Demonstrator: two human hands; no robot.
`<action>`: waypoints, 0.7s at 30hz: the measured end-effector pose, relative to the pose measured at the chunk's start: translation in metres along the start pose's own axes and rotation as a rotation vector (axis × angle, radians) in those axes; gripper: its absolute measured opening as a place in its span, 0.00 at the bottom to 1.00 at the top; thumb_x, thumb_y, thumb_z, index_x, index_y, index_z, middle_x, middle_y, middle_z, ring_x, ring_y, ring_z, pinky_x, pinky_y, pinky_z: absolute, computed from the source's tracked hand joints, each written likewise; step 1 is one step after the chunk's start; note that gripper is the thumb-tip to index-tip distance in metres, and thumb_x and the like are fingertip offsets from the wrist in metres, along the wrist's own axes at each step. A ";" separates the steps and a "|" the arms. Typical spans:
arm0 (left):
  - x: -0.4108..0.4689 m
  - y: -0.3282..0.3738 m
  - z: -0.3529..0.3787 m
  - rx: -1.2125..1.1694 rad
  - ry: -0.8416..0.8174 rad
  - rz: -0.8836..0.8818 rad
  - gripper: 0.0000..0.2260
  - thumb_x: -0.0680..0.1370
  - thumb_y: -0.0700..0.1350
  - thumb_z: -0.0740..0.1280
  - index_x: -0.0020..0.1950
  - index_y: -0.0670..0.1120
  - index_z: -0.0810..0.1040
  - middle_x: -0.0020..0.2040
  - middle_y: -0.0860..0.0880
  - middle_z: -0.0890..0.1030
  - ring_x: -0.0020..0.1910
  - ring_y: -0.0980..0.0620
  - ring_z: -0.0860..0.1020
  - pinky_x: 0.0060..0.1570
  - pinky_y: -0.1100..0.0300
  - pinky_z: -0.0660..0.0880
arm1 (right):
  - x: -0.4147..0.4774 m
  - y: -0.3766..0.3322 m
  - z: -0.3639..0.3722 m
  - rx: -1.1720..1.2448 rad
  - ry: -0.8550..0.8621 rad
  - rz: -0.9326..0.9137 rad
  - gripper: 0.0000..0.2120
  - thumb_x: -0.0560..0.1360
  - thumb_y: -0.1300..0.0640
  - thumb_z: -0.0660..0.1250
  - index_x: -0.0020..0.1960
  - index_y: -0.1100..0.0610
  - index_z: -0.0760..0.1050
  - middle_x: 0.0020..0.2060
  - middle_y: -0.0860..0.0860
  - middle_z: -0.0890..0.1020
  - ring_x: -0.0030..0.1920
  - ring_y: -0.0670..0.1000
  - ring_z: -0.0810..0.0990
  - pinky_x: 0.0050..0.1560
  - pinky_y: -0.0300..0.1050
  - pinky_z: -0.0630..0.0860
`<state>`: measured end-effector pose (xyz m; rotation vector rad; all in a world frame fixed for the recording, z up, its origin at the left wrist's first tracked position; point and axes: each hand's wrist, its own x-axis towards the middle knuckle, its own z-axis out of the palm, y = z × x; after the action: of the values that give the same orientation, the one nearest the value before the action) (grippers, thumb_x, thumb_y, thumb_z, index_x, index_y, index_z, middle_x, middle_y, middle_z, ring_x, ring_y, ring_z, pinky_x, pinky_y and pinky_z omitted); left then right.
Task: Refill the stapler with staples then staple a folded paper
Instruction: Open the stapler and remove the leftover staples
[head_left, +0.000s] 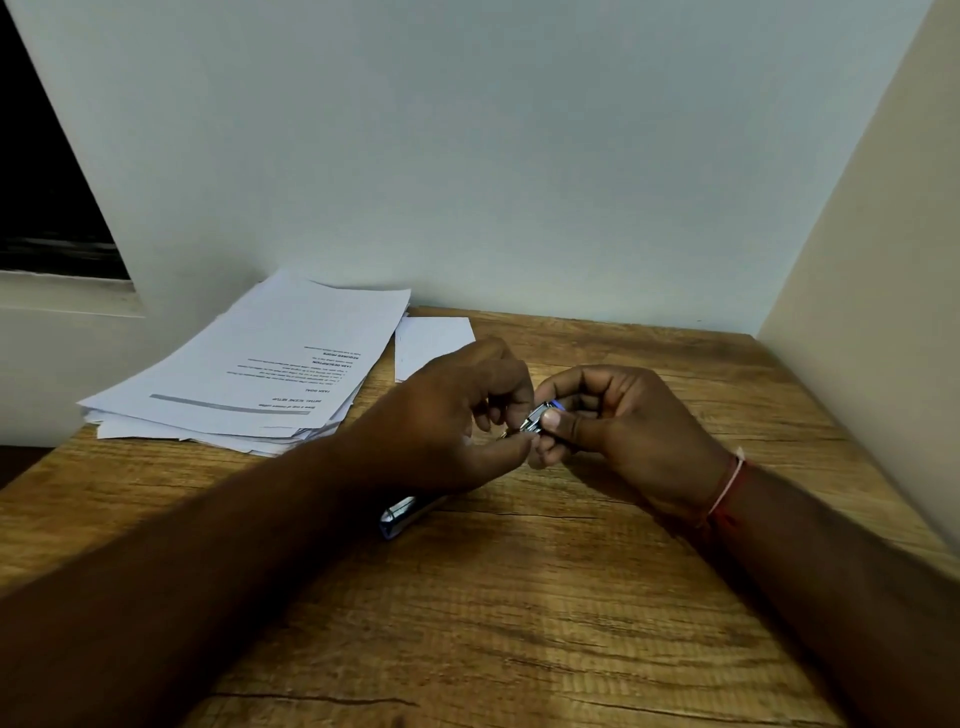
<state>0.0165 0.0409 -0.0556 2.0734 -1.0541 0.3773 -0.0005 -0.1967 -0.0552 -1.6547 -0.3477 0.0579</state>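
Stapler (537, 418), seemingly, between both curled hands (457, 415) (623, 426)

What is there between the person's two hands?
Head view: a small silvery stapler; the right hand grips it, and the left hand pinches its end.

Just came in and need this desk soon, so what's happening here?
A person is working on a small metal and blue stapler above a wooden desk. The right hand grips it while the left hand pinches at its end, seemingly loading it. A blue and silver item lies on the desk, partly under the left hand. A stack of papers and a smaller sheet lie behind, untouched.
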 end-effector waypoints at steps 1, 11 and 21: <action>-0.001 0.000 0.000 0.008 -0.013 0.001 0.11 0.76 0.43 0.82 0.45 0.48 0.80 0.46 0.52 0.78 0.42 0.48 0.79 0.42 0.49 0.79 | 0.000 0.000 -0.002 -0.010 0.008 0.001 0.07 0.80 0.71 0.71 0.57 0.67 0.83 0.41 0.65 0.87 0.38 0.57 0.88 0.42 0.45 0.86; -0.001 0.001 0.000 -0.012 -0.021 -0.053 0.14 0.74 0.47 0.84 0.56 0.53 0.83 0.48 0.55 0.80 0.39 0.46 0.80 0.42 0.45 0.79 | 0.001 0.002 -0.007 0.042 0.015 0.018 0.07 0.80 0.70 0.72 0.56 0.63 0.85 0.40 0.65 0.86 0.42 0.64 0.88 0.52 0.57 0.87; -0.002 0.003 -0.004 0.012 0.013 -0.024 0.13 0.74 0.44 0.85 0.46 0.49 0.81 0.43 0.55 0.78 0.35 0.47 0.80 0.38 0.46 0.78 | 0.003 0.006 -0.006 0.047 0.002 0.044 0.06 0.80 0.71 0.71 0.56 0.65 0.84 0.39 0.65 0.86 0.37 0.58 0.87 0.54 0.60 0.84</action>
<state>0.0136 0.0439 -0.0524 2.0897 -1.0206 0.3853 0.0047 -0.2022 -0.0600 -1.6161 -0.3065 0.0972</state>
